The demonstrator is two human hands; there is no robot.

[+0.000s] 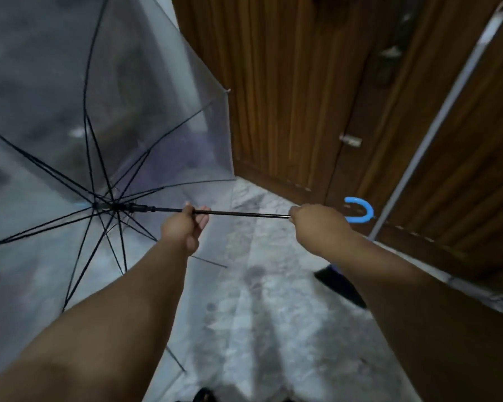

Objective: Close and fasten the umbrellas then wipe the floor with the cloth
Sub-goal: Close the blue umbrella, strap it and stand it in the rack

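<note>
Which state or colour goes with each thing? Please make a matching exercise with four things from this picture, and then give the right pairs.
Things:
1. canopy
2. handle
3. left hand
4. right hand

States:
A. blue and hook-shaped
B. grips the shaft near the handle
C. open, transparent, ribs spread
D. holds the shaft nearer the canopy's hub

Pairs: 1-C, 2-A, 3-D, 4-B
</note>
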